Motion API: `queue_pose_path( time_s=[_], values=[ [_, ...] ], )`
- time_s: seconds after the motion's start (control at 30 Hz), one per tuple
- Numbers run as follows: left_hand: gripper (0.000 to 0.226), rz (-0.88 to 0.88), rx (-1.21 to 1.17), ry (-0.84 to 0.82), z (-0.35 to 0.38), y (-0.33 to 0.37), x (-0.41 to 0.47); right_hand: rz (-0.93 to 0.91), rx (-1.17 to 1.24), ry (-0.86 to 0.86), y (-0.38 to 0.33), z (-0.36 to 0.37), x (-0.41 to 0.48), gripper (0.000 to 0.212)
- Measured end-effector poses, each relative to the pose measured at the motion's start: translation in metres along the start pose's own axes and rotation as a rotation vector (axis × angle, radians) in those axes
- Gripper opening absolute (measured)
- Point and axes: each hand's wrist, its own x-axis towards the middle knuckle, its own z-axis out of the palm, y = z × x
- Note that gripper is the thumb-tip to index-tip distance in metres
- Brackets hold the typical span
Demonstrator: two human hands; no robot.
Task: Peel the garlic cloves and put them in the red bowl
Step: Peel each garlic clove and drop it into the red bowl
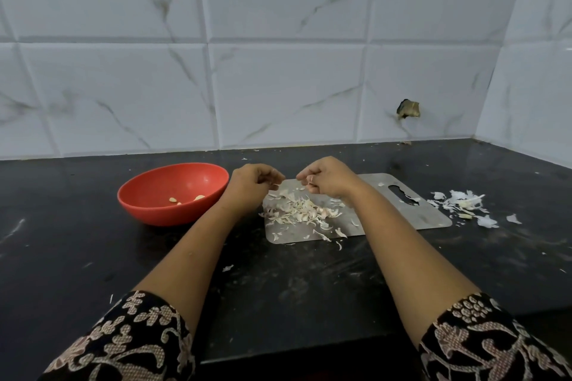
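Both hands are seen from behind, knuckles toward the camera, so what lies inside the fingers is mostly hidden. The left hand [253,184] has its fingers curled, with thumb and forefinger drawn to a point, and the right hand [328,179] is curled likewise. A pale speck shows at each set of fingertips, too small to name as clove or skin, so I cannot tell whether either hand grips anything. The hands sit close together, fingertips facing, with a narrow gap between them. The right forearm crosses the steel board [411,213] and hides a strip of it, and the patterned sleeves [130,343] are cut off by the bottom edge. The red bowl [145,185] is round, shallow and plain, and stands upright on the black counter [309,288]. It holds a few peeled cloves [175,200], small and pale yellow, low on its floor. A heap of garlic skins [301,210], thin and curled, white with pinkish tints, lies on the left half of the board. The bowl stands just left of the left hand, near its wrist. The heap lies below both hands, on the side nearer the camera. A scatter of whiter husks [461,202] lies on the counter off the board's right end, well apart from the right hand; whether unpeeled cloves lie among them is unclear.
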Motion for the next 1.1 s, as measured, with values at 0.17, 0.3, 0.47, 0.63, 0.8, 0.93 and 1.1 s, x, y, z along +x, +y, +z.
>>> queue_pose_path(
  time_s=[0.17, 0.3, 0.47, 0.63, 0.8, 0.93, 1.1],
  values=[
    [0.031, -0.014, -0.060, -0.030, 0.009, 0.016, -0.007, -0.166, 0.260, 0.099, -0.013, 0.008, -0.013, 0.010],
    [0.044, 0.004, -0.107, 0.015, 0.019, 0.026, -0.013, -0.296, 0.279, 0.188, -0.022, 0.018, -0.019, 0.019],
    [0.045, -0.072, -0.237, 0.027, 0.021, 0.026, -0.011, -0.343, 0.215, 0.241, -0.022, 0.022, -0.019, 0.014],
    [0.041, -0.079, -0.305, 0.020, 0.021, 0.026, -0.012, -0.284, 0.264, 0.198, -0.021, 0.023, -0.020, 0.008],
    [0.033, -0.057, -0.149, 0.051, 0.019, 0.024, -0.010, -0.262, 0.292, 0.148, -0.017, 0.026, -0.017, 0.019],
    [0.028, -0.004, -0.134, 0.086, 0.018, 0.024, -0.011, -0.253, 0.290, 0.156, -0.017, 0.021, -0.017, 0.014],
    [0.023, 0.073, -0.053, 0.027, 0.012, 0.020, -0.012, -0.352, -0.215, 0.077, -0.017, 0.017, -0.021, 0.021]
  ],
)
